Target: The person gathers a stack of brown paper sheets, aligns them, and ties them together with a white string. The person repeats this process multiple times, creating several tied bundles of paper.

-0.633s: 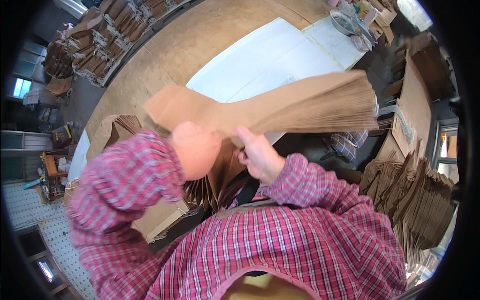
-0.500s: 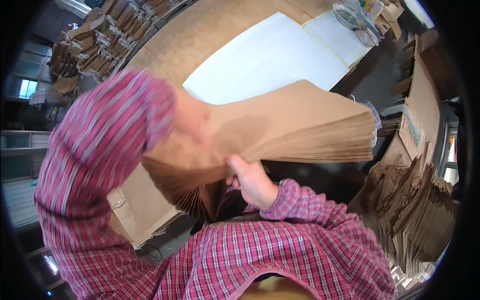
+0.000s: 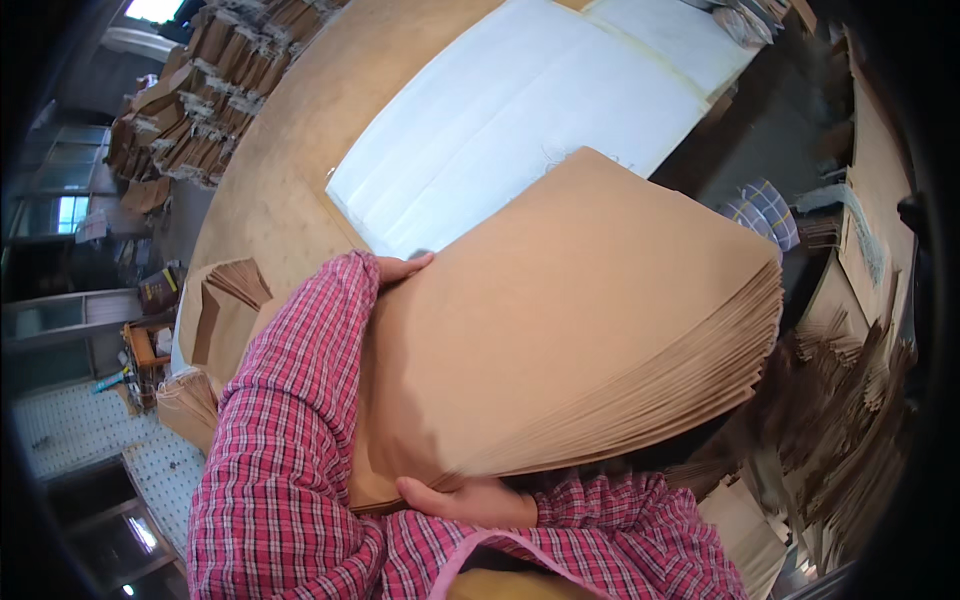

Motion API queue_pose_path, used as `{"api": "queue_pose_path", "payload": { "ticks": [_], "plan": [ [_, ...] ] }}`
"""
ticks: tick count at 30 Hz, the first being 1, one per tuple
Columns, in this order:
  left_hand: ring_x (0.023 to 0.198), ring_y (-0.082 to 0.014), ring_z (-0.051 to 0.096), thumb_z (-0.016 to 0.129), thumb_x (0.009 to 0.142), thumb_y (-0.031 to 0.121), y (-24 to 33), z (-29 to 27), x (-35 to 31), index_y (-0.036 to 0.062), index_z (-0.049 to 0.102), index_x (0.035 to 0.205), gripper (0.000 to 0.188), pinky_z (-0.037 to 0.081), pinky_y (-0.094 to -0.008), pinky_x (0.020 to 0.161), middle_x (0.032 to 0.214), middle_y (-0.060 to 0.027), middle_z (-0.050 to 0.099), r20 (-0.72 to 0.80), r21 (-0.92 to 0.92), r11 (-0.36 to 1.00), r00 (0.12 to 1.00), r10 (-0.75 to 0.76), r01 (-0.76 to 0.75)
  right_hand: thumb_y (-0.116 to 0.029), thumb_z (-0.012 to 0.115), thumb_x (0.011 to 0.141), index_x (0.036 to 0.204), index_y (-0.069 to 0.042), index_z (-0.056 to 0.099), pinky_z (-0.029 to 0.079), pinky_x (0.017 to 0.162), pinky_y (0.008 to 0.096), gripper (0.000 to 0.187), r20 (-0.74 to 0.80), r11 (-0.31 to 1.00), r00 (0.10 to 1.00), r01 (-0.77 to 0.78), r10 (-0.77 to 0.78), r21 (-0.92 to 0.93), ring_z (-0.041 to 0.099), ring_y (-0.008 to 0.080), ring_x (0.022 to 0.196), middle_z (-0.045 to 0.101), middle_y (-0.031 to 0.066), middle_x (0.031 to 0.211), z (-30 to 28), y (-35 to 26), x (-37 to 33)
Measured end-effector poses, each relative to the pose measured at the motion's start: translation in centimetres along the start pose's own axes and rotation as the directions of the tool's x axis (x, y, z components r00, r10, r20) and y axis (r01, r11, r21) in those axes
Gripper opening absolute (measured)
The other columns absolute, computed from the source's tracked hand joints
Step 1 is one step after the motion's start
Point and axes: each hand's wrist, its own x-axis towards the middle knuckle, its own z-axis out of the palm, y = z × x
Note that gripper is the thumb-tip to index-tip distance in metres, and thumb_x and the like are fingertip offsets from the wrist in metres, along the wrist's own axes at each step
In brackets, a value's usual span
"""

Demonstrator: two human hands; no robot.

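A thick stack of brown kraft paper (image 3: 570,320) lies tilted across the middle, its layers fanned out in steps along the right edge. My left hand (image 3: 404,268) grips the stack's far left edge, with part of its fingers hidden by the paper. Close to my body, my right hand (image 3: 475,502) holds the near edge, thumb on top and the other fingers out of sight underneath.
A white sheet (image 3: 500,110) lies on the wooden table (image 3: 275,190) beyond the stack. Tied brown paper bundles (image 3: 215,95) are piled far left. More paper stacks (image 3: 840,450) stand at the right. Smaller brown bundles (image 3: 225,310) rest beside my left arm.
The stack has swung from a bent, drooping shape to lying flatter, its left part no longer hanging fanned. My left hand has moved to its far edge; my right hand has come nearer my body.
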Motion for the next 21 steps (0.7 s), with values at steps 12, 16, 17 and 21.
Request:
{"api": "queue_pose_path", "payload": {
  "ticks": [12,16,17,21],
  "plan": [
    [0.122,-0.029,0.056,0.035,0.085,0.082,-8.1,-4.8,-10.8,0.0067,0.066,0.124,0.09,0.039,-0.0419,0.105,0.126,-0.0168,0.063,-0.382,0.279,0.902,0.824,0.419,-0.329,-0.011,0.065,0.091,0.12,0.004,0.058,0.048,0.092,0.0359,0.033,-0.014,0.984,1.0,0.016,-0.019,-0.177,0.059,0.0249,0.106,0.063,0.0125,0.117,11.8,1.0,-1.2],
    [0.119,-0.0295,0.058,0.034,0.085,0.082,-17.8,-13.2,-27.0,0.0051,0.067,0.121,0.091,0.042,-0.0418,0.102,0.123,-0.0172,0.065,-0.69,0.341,0.889,0.561,0.458,-0.307,-0.009,0.062,0.092,0.128,0.003,0.052,0.048,0.095,0.0366,0.04,0.236,0.91,0.966,0.193,-0.11,-0.367,0.06,0.0242,0.108,0.063,0.0127,0.117,18.3,0.6,-0.1],
    [0.118,-0.0296,0.059,0.034,0.086,0.082,-21.5,-14.5,-31.6,0.0047,0.067,0.121,0.091,0.042,-0.0417,0.101,0.122,-0.0173,0.065,-0.778,0.297,0.909,0.478,0.408,-0.293,-0.01,0.062,0.092,0.131,0.002,0.05,0.048,0.095,0.037,0.043,0.198,0.921,0.976,0.154,-0.086,-0.358,0.06,0.0244,0.108,0.063,0.0127,0.116,19.6,0.1,0.0],
    [0.095,-0.0251,0.067,0.047,0.086,0.076,-41.3,-12.8,-46.1,0.002,0.071,0.112,0.082,0.05,-0.038,0.087,0.102,-0.0122,0.071,-0.998,-0.004,0.887,0.05,0.021,-0.462,-0.017,0.07,0.085,0.129,0.003,0.05,0.054,0.083,0.0346,0.052,0.031,0.916,0.917,0.396,-0.398,0.065,0.064,0.0212,0.098,0.063,0.0119,0.112,26.1,-3.7,5.8]
  ]
}}
